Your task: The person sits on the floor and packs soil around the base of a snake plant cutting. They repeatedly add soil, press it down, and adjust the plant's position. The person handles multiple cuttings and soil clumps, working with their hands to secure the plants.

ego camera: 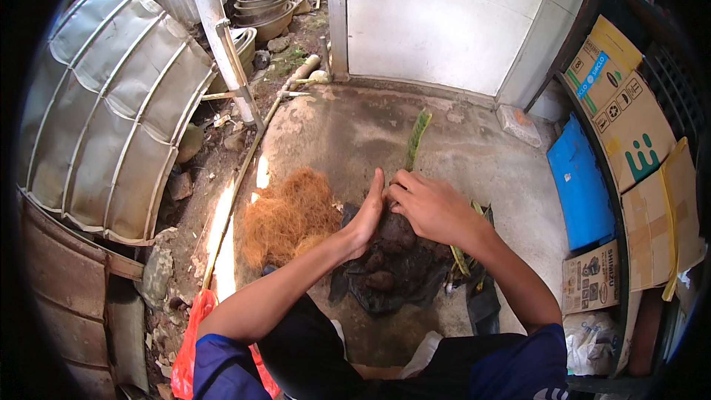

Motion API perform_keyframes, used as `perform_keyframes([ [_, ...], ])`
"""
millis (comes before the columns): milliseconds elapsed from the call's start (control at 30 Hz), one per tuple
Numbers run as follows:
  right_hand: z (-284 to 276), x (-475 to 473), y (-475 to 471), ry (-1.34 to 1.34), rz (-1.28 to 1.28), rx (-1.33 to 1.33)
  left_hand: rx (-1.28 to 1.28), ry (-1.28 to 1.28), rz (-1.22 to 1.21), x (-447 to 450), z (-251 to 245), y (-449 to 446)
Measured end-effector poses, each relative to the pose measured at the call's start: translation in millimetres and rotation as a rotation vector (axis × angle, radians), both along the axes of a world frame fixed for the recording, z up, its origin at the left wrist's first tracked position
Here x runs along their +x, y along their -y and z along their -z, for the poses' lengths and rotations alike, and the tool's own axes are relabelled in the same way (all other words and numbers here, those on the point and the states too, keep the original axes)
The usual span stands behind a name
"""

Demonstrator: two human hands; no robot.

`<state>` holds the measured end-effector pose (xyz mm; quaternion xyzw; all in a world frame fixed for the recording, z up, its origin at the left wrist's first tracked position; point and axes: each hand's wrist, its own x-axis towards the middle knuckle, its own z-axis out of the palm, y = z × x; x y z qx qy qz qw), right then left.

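A dark, rounded clump of soil (397, 232) lies between my hands. My left hand (366, 216) stands edge-on at its left side, fingers straight and pointing away; its palm side is hidden, so its grip is unclear. Bent fingers of my right hand (425, 204) close on the top of the clump. Beyond that hand rises a green, yellow-edged snake plant leaf (416, 139); its base is hidden. Beneath lies a black plastic sheet (377, 303) with loose soil and smaller lumps (380, 280). More variegated leaves (460, 261) rest to the right, partly behind my right forearm.
Brown coconut fibre (289, 214) is heaped on the concrete floor at left. A red plastic bag (191, 339) sits by my left elbow. A bamboo pole (239, 186) edges the slab. At right stand a blue plastic container (580, 183) and cardboard boxes (627, 111). A white door (439, 22) closes the far side.
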<state>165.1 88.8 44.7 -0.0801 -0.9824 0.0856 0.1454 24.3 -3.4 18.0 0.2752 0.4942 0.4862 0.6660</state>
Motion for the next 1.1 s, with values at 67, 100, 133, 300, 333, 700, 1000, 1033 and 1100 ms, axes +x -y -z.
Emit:
perform_keyframes([
  [67, 0.0, -0.9, -0.5, -0.001, 0.006, 0.012, -0.001, -0.002, -0.004, 0.2, -2.5, 0.0],
  [100, -1.3, -1.0, -0.5, 0.008, 0.013, 0.002, -0.009, 0.0, -0.02, 2.8, -7.1, 1.2],
  [133, -2.1, -1.3, -0.7, 0.017, 0.02, -0.008, -0.018, 0.001, -0.036, 3.9, -9.7, 1.8],
  [300, -3.1, -0.6, -2.2, -0.007, 0.008, -0.026, -0.012, 0.001, -0.046, 0.8, -3.8, 0.1],
  [333, -4.0, -0.2, -2.4, -0.011, 0.005, -0.036, -0.005, -0.001, -0.056, 0.9, -3.9, -0.2],
  [700, -0.2, -5.0, 0.3, 0.023, -0.037, 0.108, -0.031, -0.004, -0.038, -0.3, 2.3, -1.5],
  [1000, -1.0, -8.0, 4.4, -0.019, -0.042, 0.219, 0.008, 0.063, 0.013, -11.0, 5.1, -0.7],
  [1033, -1.5, -8.7, 4.4, -0.036, -0.048, 0.225, 0.031, 0.08, 0.049, -14.0, 8.1, -1.1],
  [1100, -0.5, -8.6, 2.5, -0.026, -0.038, 0.167, 0.025, 0.05, 0.015, -13.4, 8.5, 0.2],
])
